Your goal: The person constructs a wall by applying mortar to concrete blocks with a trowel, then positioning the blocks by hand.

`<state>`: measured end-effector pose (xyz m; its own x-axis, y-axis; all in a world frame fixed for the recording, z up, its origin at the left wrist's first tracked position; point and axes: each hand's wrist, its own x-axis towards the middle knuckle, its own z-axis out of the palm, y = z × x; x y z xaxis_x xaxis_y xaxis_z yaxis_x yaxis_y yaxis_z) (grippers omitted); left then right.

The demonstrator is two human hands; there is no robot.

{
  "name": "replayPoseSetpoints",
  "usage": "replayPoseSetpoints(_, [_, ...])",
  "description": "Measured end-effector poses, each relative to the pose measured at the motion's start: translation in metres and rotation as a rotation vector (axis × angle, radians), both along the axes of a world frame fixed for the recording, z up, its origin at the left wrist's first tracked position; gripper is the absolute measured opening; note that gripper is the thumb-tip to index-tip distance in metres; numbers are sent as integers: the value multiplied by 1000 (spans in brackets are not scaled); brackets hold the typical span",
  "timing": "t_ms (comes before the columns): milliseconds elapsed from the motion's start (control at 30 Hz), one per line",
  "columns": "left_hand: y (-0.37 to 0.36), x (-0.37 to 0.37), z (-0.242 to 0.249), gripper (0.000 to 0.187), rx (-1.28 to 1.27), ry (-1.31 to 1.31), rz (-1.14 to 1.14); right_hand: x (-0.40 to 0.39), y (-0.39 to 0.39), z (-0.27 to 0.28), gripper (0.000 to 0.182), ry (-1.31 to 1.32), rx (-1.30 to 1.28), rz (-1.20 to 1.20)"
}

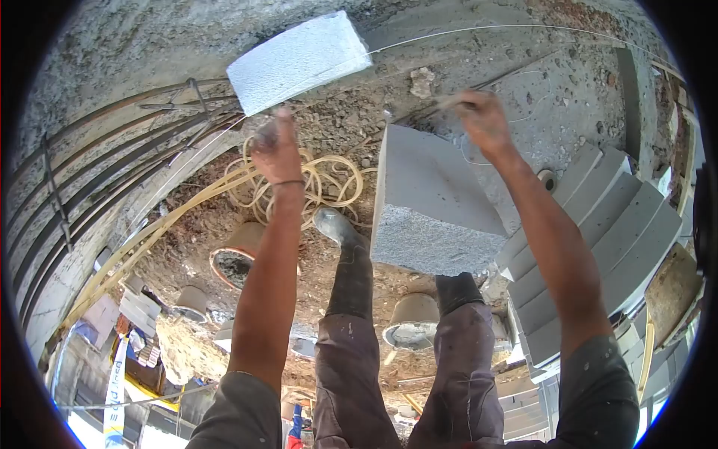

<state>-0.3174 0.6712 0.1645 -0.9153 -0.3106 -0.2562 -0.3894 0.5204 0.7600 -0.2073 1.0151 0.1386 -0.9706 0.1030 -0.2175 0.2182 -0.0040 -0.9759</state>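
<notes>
A: Held item?
B: Right hand (483,121) had it: fingers curled together on a thin pale stick (450,102), blurred, just beyond the grey block (441,194).
A: Left?
B: Left hand (278,153) was curled, thumb up, just beside the white block (299,63). Couldn't tell if it gripped anything.
A: Block positions?
B: White one lay ahead of the left hand, string (464,28) running across it, probably as a straight reference. Grey one sat in front of the right leg, between the forearms, likely for easy reach.
A: Around that?
B: Slabs (628,239) were packed face to face past the right forearm, presumably to save floor. Hose (172,215) looped loosely near the left boot (329,223), likely spare length.
A: Containers?
B: Bucket (250,236) by the left forearm showed rough grey contents. Tub (416,305) between the legs: pale grey stuff at its mouth. Small pail (192,297) farther left: contents too small to read.
</notes>
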Motion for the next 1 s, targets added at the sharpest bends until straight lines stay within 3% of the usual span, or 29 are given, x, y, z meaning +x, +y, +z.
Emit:
replayPoseSetpoints(33, [2,9,18,28,-319,-261,-99,12,17,-3,19,42,30,-71])
replayPoseSetpoints(67, [4,20,37,28,-346,-253,-97,25,27,-6,25,78,58,-145])
replayPoseSetpoints(133, [7,37,73,16,-284,382,-629,46,30,15,25,111,26,-350])
replayPoseSetpoints(167, [9,26,89,16,-304,376,-646,65,38,8,25,106,4,-364])
replayPoseSetpoints(233, [20,-16,119,32,-366,671,-977,112,54,-16,33,-95,69,-521])
replayPoseSetpoints(267, [25,-37,128,31,-376,604,-990,126,48,-18,33,-101,50,-535])
replayPoseSetpoints(333, [37,-85,130,33,-355,546,-1042,155,35,-19,35,-248,-55,-898])
replayPoseSetpoints(400, [49,-123,114,36,-335,546,-1102,182,26,-30,35,-347,-75,-1054])
replayPoseSetpoints(467, [51,-145,90,43,-702,295,-1049,203,16,-33,35,-470,-107,-1234])
replayPoseSetpoints(500, [50,-151,80,43,-718,297,-1069,215,10,-34,35,-477,-128,-1248])
replayPoseSetpoints(567, [49,-155,62,61,-465,128,-1093,247,-1,-44,36,-442,-137,-1219])
replayPoseSetpoints(600, [46,-155,56,60,-453,139,-1089,265,-4,-48,39,-424,-144,-1135])
replayPoseSetpoints(733, [53,-143,64,60,-574,101,-1031,280,-19,-39,43,-521,-225,-1187])
replayPoseSetpoints(900, [32,-157,33,58,-411,318,-1024,301,-24,-36,45,-590,-269,-1129])
replayPoseSetpoints(1000, [39,-152,42,56,-368,248,-976,289,-19,-18,47,-634,-282,-1114])
